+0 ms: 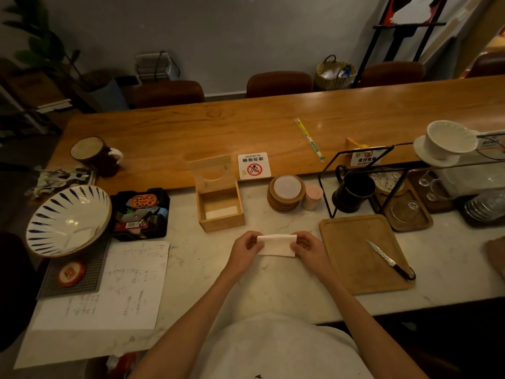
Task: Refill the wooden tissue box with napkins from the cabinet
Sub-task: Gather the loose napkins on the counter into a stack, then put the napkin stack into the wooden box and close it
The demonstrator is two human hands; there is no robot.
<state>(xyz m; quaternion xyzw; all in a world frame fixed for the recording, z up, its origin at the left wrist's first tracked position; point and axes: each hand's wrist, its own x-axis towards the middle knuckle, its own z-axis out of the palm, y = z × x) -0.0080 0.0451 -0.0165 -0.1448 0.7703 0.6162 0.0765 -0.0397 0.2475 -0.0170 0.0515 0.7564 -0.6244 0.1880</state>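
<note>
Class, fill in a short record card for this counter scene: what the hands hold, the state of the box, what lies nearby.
held item: napkin stack, pinched at its ends by left hand and right hand
wooden tissue box: lid up, some white napkins at the bottom
right of hands: knife on cutting board
left of hands: paper sheet, striped bowl

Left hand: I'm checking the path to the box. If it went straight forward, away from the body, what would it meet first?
Probably the near wall of the wooden box, lid up. The left hand holds the napkins just short of it; depth is unclear.
</note>
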